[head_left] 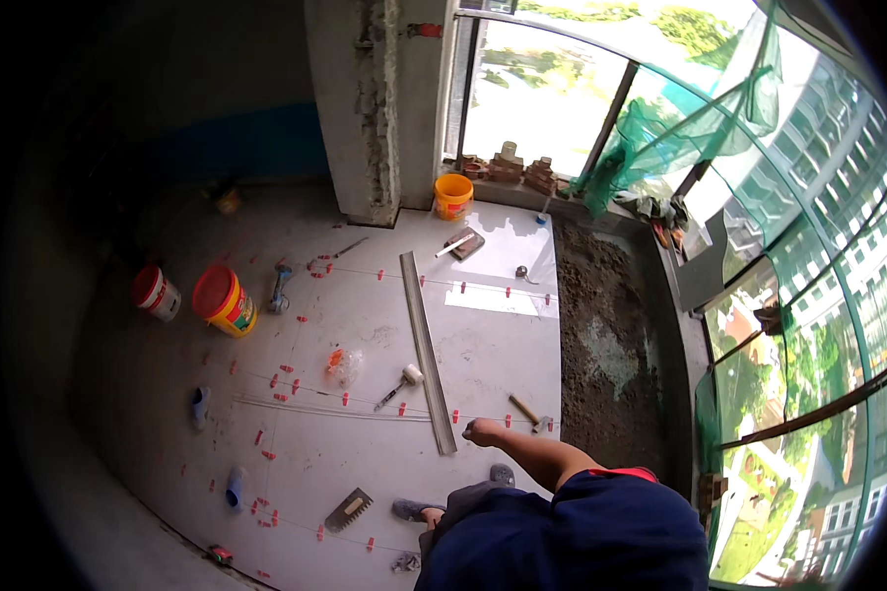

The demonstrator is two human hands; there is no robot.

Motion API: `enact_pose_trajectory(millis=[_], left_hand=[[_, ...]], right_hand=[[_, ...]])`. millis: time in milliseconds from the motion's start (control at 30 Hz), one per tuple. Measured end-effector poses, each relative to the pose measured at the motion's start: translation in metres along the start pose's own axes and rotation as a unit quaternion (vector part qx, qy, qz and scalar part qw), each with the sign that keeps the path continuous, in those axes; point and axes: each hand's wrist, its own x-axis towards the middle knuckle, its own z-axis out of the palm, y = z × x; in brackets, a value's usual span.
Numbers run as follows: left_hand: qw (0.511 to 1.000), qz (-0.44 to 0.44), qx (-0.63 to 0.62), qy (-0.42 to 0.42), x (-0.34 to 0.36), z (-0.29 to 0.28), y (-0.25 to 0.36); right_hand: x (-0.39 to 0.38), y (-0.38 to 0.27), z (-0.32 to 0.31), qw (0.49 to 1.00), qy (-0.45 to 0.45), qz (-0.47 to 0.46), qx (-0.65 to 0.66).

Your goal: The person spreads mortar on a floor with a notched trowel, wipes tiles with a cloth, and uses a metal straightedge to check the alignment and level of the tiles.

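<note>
Head view: the right hand (482, 430) is stretched forward and down to the tiled floor (365, 315), its fingers curled loosely; it cannot be told whether anything is gripped. It is set just beside the near end of a long metal straightedge (427, 350), possibly touching it. The straightedge lies flat, its long axis running away from the hand toward the window, tilted slightly to the left. A wooden-handled hammer (528, 412) lies just to the right of the hand, and a rubber mallet (399, 385) to the left, across the straightedge. The left hand (431, 516) is seen only partly, low by the body, well behind; its state cannot be told. The right hand is clearly the nearer one.
</note>
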Motion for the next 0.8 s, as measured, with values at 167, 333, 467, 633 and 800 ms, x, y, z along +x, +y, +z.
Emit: enact_pose_trajectory(millis=[167,333,467,633,800], left_hand=[[0.997,0.01,0.069,-0.014,0.017,-0.087,0.063],[0.989,0.006,0.131,-0.062,0.032,-0.135,0.079],[0.984,0.014,0.17,-0.047,0.037,-0.2,0.09],[0.973,-0.014,0.209,-0.097,0.041,-0.198,0.084],[0.975,-0.031,0.198,-0.092,0.031,-0.215,0.08]], right_hand=[[-0.059,-0.06,0.037,0.981,0.031,0.081,0.172],[-0.164,-0.016,0.131,0.95,0.051,0.275,0.138],[-0.25,-0.074,0.198,0.95,-0.125,0.278,0.064],[-0.294,-0.107,0.309,0.883,-0.211,0.291,0.303],[-0.249,-0.081,0.27,0.912,-0.174,0.297,0.225]])
